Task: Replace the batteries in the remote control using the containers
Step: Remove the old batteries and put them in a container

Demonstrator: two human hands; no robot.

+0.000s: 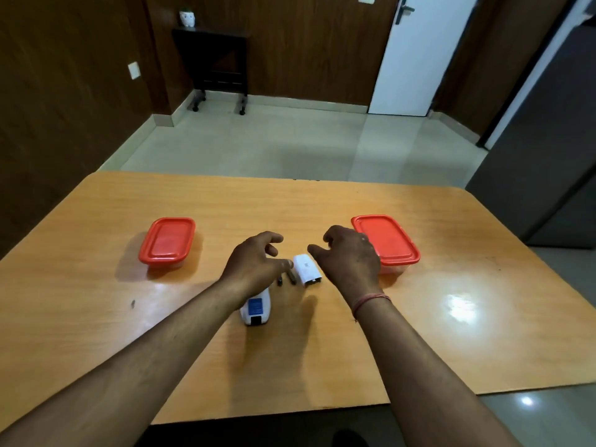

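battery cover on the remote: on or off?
Off. The white battery cover lies on the table, apart from the remote, with two batteries loose beside it.

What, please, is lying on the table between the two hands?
In the head view, the white battery cover and two small dark batteries lie between the left hand and right hand.

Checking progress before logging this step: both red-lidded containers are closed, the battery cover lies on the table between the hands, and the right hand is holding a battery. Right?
Not quite: in the head view the right hand hovers open and holds nothing. The two batteries lie on the table near the left hand. The rest stands.
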